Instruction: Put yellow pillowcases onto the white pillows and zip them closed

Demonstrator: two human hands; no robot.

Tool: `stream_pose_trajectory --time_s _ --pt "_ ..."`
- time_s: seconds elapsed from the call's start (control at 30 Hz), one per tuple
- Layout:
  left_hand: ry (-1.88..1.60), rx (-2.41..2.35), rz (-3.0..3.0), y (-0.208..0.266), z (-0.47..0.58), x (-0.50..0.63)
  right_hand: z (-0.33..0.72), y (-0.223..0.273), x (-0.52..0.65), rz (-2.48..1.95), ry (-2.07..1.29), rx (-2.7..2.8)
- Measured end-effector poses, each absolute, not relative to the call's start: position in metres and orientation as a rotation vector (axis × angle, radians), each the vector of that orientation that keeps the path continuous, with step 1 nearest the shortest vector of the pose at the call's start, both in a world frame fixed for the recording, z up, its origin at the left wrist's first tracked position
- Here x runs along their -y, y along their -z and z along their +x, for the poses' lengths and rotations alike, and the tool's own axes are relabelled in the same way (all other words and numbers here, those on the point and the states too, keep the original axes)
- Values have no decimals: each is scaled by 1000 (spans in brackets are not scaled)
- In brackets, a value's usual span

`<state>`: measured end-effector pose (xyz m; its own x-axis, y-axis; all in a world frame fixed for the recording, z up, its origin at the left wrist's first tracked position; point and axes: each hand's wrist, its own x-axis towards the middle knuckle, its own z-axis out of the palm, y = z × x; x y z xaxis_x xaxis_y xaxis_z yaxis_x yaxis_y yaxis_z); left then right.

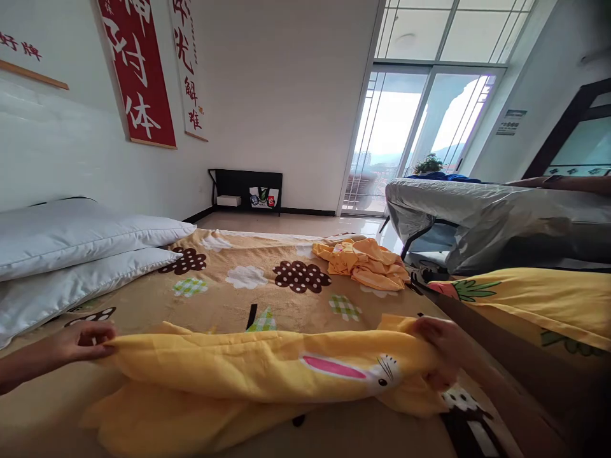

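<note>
A yellow pillowcase (238, 362) with a white rabbit print and a pink ear is stretched sideways above the bed. My left hand (90, 340) pinches its left end between thumb and fingers. At the opposite end, my right hand (442, 350) is closed on the fabric, its fingers partly hidden by the cloth. The lower part of the pillowcase hangs in loose, blurred folds. Beneath it lies a brown bedspread (248, 254) patterned with clouds and trees. A crumpled orange cloth (367, 264) rests on the bed's far right part.
Two white pillows (86, 235) are stacked at the left. Yellow fabric with a pineapple print (534, 299) lies at the right edge. Beyond it stands a plastic-covered table (477, 197), with another person's forearm (573, 184) on it. A black rack (258, 184) is against the far wall.
</note>
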<state>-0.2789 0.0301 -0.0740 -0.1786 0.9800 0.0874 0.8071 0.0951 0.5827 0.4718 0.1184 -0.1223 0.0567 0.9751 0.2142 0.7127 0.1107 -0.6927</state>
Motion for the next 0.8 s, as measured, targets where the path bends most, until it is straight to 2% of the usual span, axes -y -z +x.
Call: stream_pose_trajectory --time_s 0.13,0.23,0.37,0.5,0.57,0.7,0.8 --pt "-843 -2020 1829 67 -282 -51 483 129 -118 -1623 -217 1462" --pt "-829 -2172 1934 83 -276 -72 482 147 -122 -1668 -333 1615" --pt "-541 -2256 2142 108 -260 -103 482 162 -138 -1765 -403 1724" --pt "-463 -2443 2204 84 -231 -139 483 149 -177 -1688 -305 1846" --pt "-565 -2551 2191 52 -210 -158 477 134 -205 -1637 -159 1829" --pt "-1073 -2683 1955 -4 -163 -196 453 113 -257 -1639 62 1705" --pt "-1190 -2620 1820 -6 -141 -211 442 123 -269 -1661 49 1737"
